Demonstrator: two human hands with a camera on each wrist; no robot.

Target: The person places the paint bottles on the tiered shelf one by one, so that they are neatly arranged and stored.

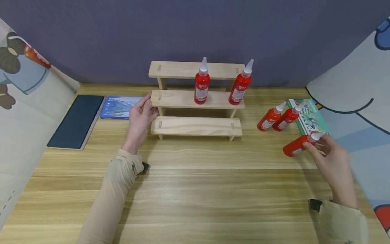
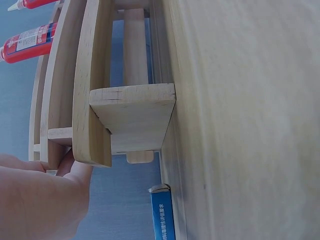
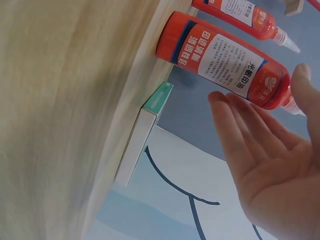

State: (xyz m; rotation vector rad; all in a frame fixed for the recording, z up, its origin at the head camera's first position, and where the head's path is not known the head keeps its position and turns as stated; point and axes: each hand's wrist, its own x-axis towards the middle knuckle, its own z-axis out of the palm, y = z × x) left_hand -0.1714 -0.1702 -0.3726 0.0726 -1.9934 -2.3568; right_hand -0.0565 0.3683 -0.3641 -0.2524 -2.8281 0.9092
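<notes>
My left hand holds the left end of a three-tier wooden shelf at its middle board, thumb and fingers at the board's end. In the left wrist view the fingers are partly hidden behind the boards. To the right, my right hand grips a red ink bottle near its white nozzle, between thumb and fingers. The bottle tilts; I cannot tell whether its base touches the table. Two like bottles stand on the middle board, a left one and a right one.
Two more red bottles, one beside another, stand on the table right of the shelf. A green box lies behind my right hand. On the left are a dark notebook and a blue box. A dark partition rises behind.
</notes>
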